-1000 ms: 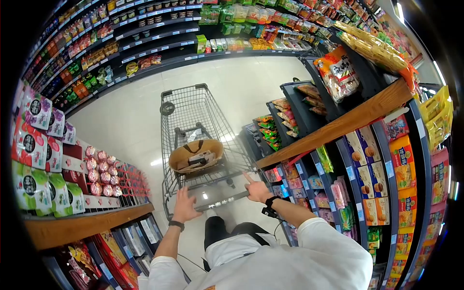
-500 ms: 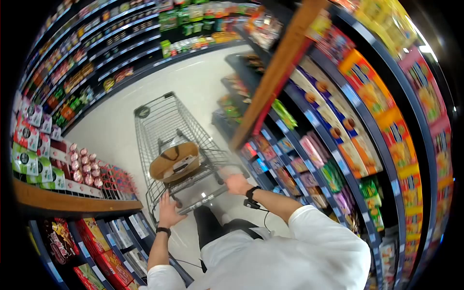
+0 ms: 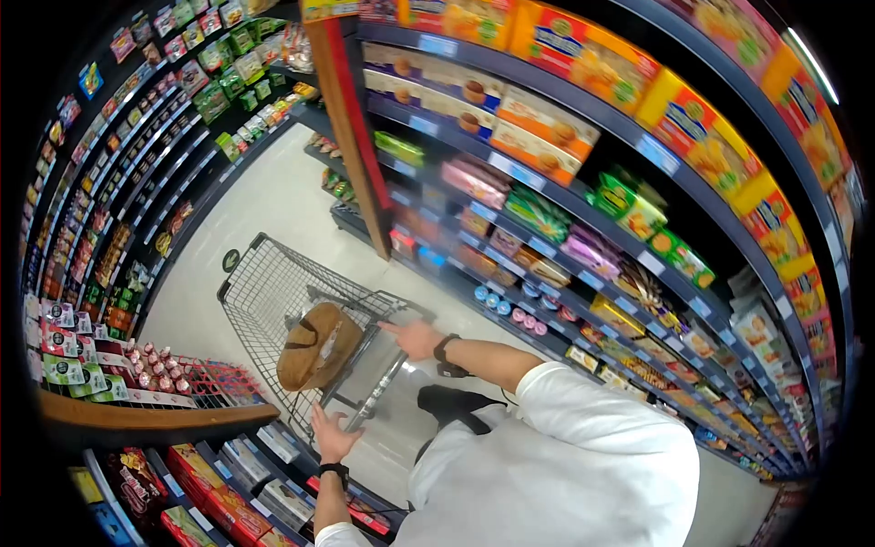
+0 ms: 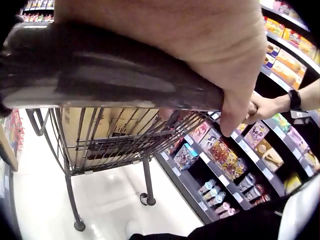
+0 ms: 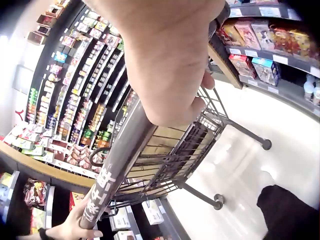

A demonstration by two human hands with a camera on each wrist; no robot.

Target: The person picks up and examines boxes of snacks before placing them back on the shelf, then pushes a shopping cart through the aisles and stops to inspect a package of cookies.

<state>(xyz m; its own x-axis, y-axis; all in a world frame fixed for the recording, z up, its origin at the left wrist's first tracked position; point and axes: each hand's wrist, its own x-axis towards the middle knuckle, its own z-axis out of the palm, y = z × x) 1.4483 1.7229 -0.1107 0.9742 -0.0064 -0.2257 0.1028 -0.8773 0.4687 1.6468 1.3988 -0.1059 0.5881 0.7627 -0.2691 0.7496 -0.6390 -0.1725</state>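
A grey wire shopping cart (image 3: 258, 284) stands in front of me, angled toward the upper left of the head view. My left hand (image 3: 335, 436) holds the near-left end of its handle (image 3: 381, 390), with the thumb hanging over the bar in the left wrist view. At the other end my right hand (image 3: 415, 340) grips the bar; in the right wrist view its fingertips (image 5: 196, 107) curl round underneath. White lettering runs along the handle between the hands. A brown bag (image 3: 319, 351) with dark handles sits in the cart; its contents are hidden.
Shelves of boxed and bagged snacks (image 3: 556, 137) rise close on the right. On the left is a wood-edged shelf (image 3: 155, 412) with pouches and cartons. A long curved shelf wall (image 3: 137, 196) lies beyond the pale floor (image 3: 219, 214).
The view has swung right: the right-hand shelves now fill more of it, and the cart appears further left and more slanted. Both hands stay on the handle.
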